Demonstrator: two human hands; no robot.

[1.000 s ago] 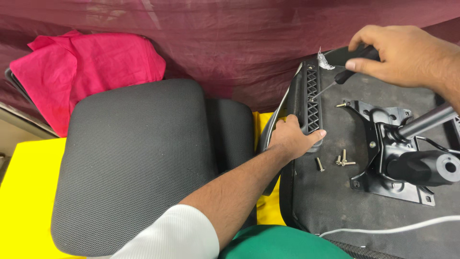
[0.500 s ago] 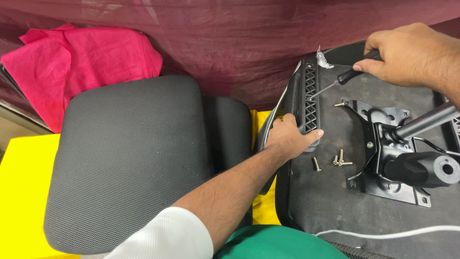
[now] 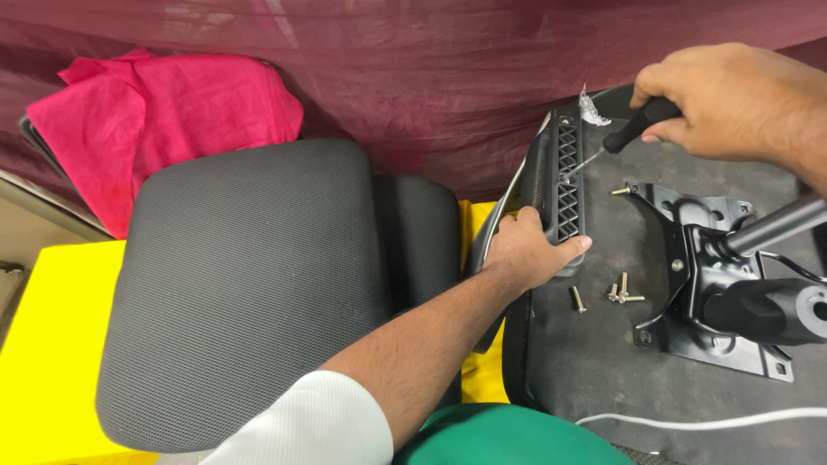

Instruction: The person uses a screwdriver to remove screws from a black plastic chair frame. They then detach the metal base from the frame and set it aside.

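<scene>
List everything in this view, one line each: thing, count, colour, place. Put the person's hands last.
armrest bracket: one, black, slotted, standing at the left edge of the seat underside
screwdriver: one, black handle, metal tip at the bracket
loose screws: about five, silver, on the seat underside
seat underside: one, dusty black, at right
tilt mechanism plate: one, black metal, on the seat underside
seat cushion: one, grey mesh, centre left
pink cloth: one, upper left
maroon sheet: one, across the back
yellow surface: one, lower left
white cable: one, lower right
left hand: grips the bracket
right hand: holds the screwdriver
</scene>
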